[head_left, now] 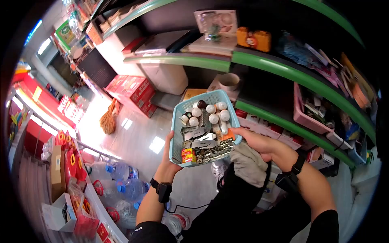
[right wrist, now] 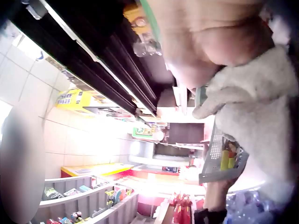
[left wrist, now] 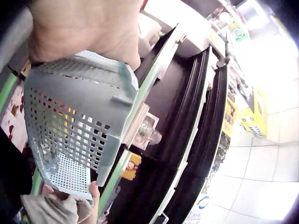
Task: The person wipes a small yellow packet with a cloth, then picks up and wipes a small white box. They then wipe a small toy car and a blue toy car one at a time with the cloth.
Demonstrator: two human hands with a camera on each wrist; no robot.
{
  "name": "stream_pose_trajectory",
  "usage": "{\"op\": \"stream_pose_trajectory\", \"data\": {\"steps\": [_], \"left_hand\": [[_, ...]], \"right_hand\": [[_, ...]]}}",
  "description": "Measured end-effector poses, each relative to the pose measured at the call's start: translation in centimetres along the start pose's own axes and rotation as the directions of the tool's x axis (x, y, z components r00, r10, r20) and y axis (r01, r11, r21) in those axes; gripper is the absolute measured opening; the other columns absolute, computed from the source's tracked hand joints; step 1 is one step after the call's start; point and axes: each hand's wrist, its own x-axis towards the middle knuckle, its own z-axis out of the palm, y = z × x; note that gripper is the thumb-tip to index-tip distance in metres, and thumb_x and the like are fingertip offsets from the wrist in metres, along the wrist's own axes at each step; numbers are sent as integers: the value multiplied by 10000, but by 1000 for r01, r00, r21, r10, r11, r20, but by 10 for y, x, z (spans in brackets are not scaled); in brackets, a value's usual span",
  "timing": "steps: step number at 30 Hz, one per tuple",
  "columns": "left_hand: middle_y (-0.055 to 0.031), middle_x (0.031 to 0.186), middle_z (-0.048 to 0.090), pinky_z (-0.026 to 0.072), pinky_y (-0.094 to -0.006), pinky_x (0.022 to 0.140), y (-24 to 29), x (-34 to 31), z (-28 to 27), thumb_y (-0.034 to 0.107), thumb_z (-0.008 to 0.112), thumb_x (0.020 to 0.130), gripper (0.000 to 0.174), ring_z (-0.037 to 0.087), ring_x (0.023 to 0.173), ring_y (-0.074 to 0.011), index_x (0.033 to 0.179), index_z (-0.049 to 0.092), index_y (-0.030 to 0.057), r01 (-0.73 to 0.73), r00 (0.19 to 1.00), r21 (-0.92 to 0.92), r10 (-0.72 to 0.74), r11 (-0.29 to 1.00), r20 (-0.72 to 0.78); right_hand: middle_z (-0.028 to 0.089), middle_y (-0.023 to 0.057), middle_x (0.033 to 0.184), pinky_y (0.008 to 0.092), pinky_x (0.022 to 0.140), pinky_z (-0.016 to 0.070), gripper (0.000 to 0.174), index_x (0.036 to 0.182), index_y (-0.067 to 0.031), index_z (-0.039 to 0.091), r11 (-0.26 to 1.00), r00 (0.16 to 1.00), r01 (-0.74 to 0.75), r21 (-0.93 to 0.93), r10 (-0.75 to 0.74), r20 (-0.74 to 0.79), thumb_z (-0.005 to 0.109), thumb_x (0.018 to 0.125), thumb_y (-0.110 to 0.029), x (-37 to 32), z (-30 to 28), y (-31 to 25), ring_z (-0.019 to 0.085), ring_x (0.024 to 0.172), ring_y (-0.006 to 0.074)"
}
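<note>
A light-blue perforated plastic basket is held up in front of the body. Inside it lie several white round-headed pieces, flat metal pieces, small metal fittings and little red-and-yellow boxes. My left hand grips the basket's left side, thumb along the rim; its palm is against the wall in the left wrist view. On the opposite side, my right hand grips the rim, thumb on top. A grey cloth hangs under that hand, hiding its lower fingers.
Green-edged shelves run along the front and right, with a pink bin on a lower level. Red cartons and a straw broom stand beyond. Large plastic bottles crowd the floor at left, beside a goods rack.
</note>
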Motion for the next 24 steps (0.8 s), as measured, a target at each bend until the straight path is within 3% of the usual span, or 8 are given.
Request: {"op": "stream_pose_trajectory", "data": {"steps": [4,7,12,16,18,20,22,24], "left_hand": [[-194,1450,584,503,-543,1089,5,-28,-63,598,552,984,766,626,1267,-354,1517,455,55,-76,989,-5,74,997,-126],[-199,1403,624,533,-539,1055,-1,-43,-120,615,550,981,768,657,1217,-359,1500,478,53,-65,974,-67,48,996,-222],[-167,1400,635,533,-531,1053,-24,-50,-208,628,553,977,744,664,1207,-340,1484,510,85,-2,958,-106,-28,994,-285],[-183,1409,627,508,-521,1081,-62,-42,-296,670,528,967,794,653,1216,-344,1452,538,41,47,927,-190,-114,981,-358],[-174,1408,633,495,-522,1092,-78,-31,-326,684,527,959,803,651,1216,-344,1444,554,44,67,919,-266,-163,962,-360],[-164,1432,622,455,-536,1125,-94,-29,-334,696,520,956,810,628,1253,-343,1468,549,69,88,928,-325,-196,942,-317],[-155,1447,614,444,-547,1129,-114,-18,-351,700,516,956,806,615,1273,-342,1477,547,87,67,924,-326,-182,943,-335],[-140,1468,601,442,-561,1125,-130,-6,-364,716,516,948,809,601,1294,-338,1481,549,108,53,912,-314,-174,948,-372]], "right_hand": [[705,133,1182,356,852,556,542,1299,-51,609,964,970,-210,162,184,162,350,1118,-491,67,21,32,664,967,172],[714,121,1166,368,876,551,567,1280,-51,622,945,959,-243,218,200,199,319,1118,-503,127,23,83,664,992,184],[678,129,1349,373,989,526,693,1442,-50,570,905,918,-395,158,386,85,307,1089,-585,195,32,150,663,1115,218],[688,146,1322,416,967,555,711,1421,-42,580,878,900,-437,198,425,100,348,1073,-617,252,-3,217,677,1138,246],[684,150,1329,426,969,555,705,1415,-39,580,845,861,-508,166,507,50,344,1077,-611,276,-12,225,676,1147,254],[678,159,1337,439,986,550,725,1429,-32,556,832,857,-509,219,514,41,329,1076,-624,288,-28,247,675,1153,278],[707,165,1251,458,977,550,786,1364,-2,580,825,848,-512,240,529,-11,348,1045,-682,292,-33,256,693,1078,296],[651,182,1373,452,1035,519,804,1491,-10,484,809,818,-544,224,571,-74,305,1064,-667,293,-39,262,656,1194,300]]}}
